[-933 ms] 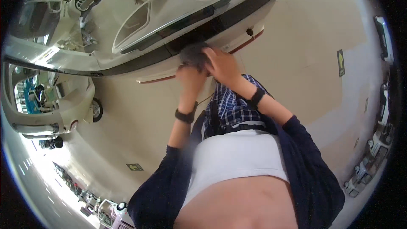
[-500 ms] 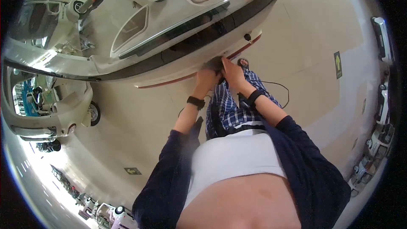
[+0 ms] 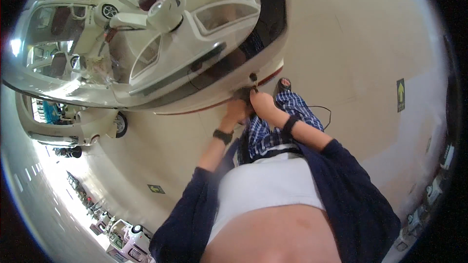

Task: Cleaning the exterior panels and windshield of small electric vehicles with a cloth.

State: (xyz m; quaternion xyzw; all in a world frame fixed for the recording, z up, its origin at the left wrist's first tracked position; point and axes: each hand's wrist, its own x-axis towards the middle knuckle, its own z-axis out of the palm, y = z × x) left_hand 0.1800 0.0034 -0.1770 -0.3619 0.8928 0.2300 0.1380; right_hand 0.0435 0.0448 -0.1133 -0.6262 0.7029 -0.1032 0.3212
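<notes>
A small cream-coloured vehicle [image 3: 214,85] stands before me, its clear windshield curving over a handlebar and pale dashboard. Low on its outer panel, above a thin red trim strip [image 3: 195,111], my two hands are close together. A dark, blurred object [image 3: 242,93] shows at their fingertips; its kind cannot be made out. My left hand [image 3: 236,111] is curled at its lower side. With bent fingers, my right hand [image 3: 263,103] reaches the panel just below a small black knob [image 3: 253,76]. The fingertips of both hands are partly hidden.
Another cream vehicle [image 3: 85,122] with a black wheel stands at the left. A thin black cable [image 3: 330,117] loops beside my right leg. Green arrow signs [image 3: 400,95] mark the tiled floor. More small vehicles [image 3: 129,243] line the lower left and far right.
The view has shifted, so the vehicle sits farther left and more of its inside shows. My hands have come closer to the black knob, the right one now just below it.
</notes>
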